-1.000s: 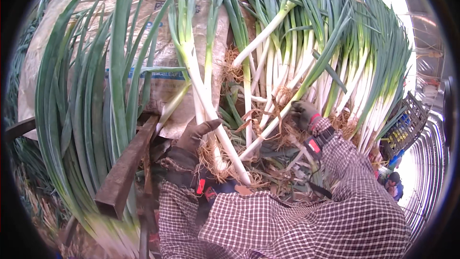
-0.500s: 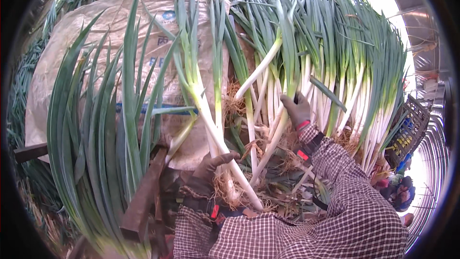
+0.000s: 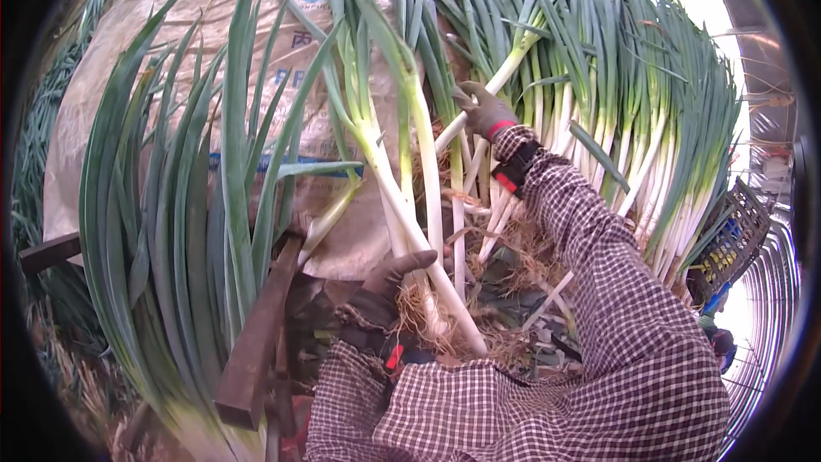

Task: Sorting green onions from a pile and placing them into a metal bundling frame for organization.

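Observation:
My left hand [image 3: 396,274], in a dark glove, is closed around the lower white stalks of a few green onions [image 3: 393,180], whose roots hang below the fingers. Farther up and to the right, my gloved right hand [image 3: 486,109] has its fingers curled about a slanting green onion [image 3: 518,56]. That stalk leans across the near edge of a large upright row of green onions [image 3: 590,111]. Part of the slanting stalk is hidden by the hand.
A pale woven sack [image 3: 171,0] lies beyond my left hand. Long green leaves [image 3: 162,231] rest by a dark wooden bar [image 3: 256,351] at left. Loose roots and scraps [image 3: 530,325] litter the ground. At far right stands a dark plastic crate [image 3: 731,235].
My right hand has moved up and left, from one green onion to the slanting one. The earlier stalk now stands beside those in my left hand. The view has shifted slightly.

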Available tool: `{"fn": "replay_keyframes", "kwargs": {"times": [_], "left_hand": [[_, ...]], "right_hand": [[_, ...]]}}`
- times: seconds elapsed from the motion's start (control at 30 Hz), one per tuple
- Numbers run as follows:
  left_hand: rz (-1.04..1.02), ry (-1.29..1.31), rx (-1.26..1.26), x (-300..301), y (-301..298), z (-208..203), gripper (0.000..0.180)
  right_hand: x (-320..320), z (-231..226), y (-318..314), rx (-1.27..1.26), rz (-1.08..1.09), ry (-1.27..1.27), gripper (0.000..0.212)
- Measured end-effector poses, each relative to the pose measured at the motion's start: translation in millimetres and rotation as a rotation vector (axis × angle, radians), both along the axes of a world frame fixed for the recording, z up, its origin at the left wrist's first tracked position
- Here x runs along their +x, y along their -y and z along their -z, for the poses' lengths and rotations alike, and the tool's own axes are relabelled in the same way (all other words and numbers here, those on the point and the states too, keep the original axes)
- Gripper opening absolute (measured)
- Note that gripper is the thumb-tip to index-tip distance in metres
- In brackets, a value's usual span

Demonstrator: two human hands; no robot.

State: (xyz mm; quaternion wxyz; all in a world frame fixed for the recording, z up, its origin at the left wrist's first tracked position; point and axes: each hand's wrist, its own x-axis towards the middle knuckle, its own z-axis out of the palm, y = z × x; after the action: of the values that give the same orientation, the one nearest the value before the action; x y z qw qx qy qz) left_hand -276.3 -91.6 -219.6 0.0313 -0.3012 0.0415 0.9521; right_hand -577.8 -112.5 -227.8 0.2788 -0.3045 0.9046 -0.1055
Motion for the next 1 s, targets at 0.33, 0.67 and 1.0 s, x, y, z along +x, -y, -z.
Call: {"fn": "replay_keyframes", "kwargs": {"times": [0.33,0.67,1.0], "left_hand": [[0.064,0.011,-0.007,14,1,17,0.059],[-0.078,-0.003,0.165,27,-14,4,0.061],[-0.075,-0.154,0.192,12,-9,-25,0.064]], "right_hand": [[55,-31,-104,-0.289,0.078,0.21,0.033],[140,-32,-163,-0.354,-0.137,0.254,0.033],[7,82,-77,0.049,0.123,0.278,0.049]]}}
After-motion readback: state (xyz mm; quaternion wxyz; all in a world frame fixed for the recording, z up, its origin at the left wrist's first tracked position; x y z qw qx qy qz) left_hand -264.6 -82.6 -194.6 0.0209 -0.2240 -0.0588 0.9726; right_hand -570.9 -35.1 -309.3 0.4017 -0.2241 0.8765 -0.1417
